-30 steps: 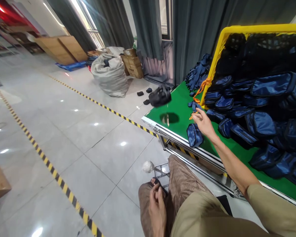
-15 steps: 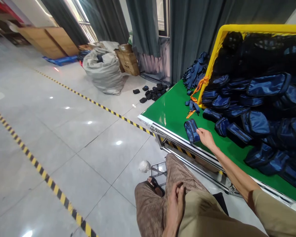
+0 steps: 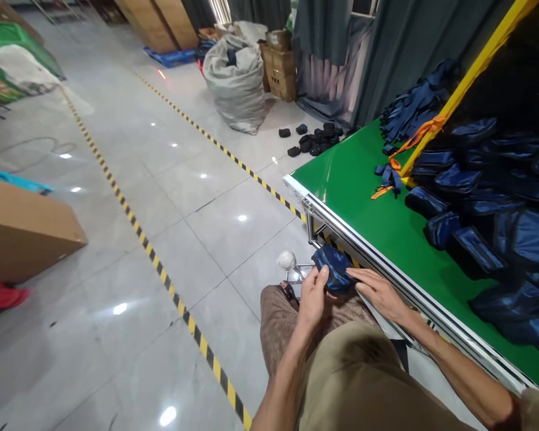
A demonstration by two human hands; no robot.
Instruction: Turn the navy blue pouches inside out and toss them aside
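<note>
A small blue pouch [image 3: 333, 268] with dark trim is held over my lap, just off the table's front edge. My left hand [image 3: 313, 293] grips its near left side, thumb on top. At the pouch's right end, my right hand [image 3: 381, 296] has its fingers stretched out, the tips at the fabric; it does not wrap round it. Many similar blue pouches [image 3: 458, 179] lie heaped on the green tabletop [image 3: 354, 173], spilling from a yellow-rimmed crate [image 3: 469, 78].
Dark blue straps [image 3: 415, 108] and an orange strap [image 3: 417, 134] lie beside the crate. Small black pieces [image 3: 317, 140] are scattered on the floor near a large white sack [image 3: 236, 84] and cartons [image 3: 281, 72]. Another carton [image 3: 27, 227] stands at the left. Striped tape [image 3: 161, 269] crosses the floor.
My right hand has brought the pouch from the table edge to over my lap. My left hand has risen from my lap and taken hold of it. The view has turned left.
</note>
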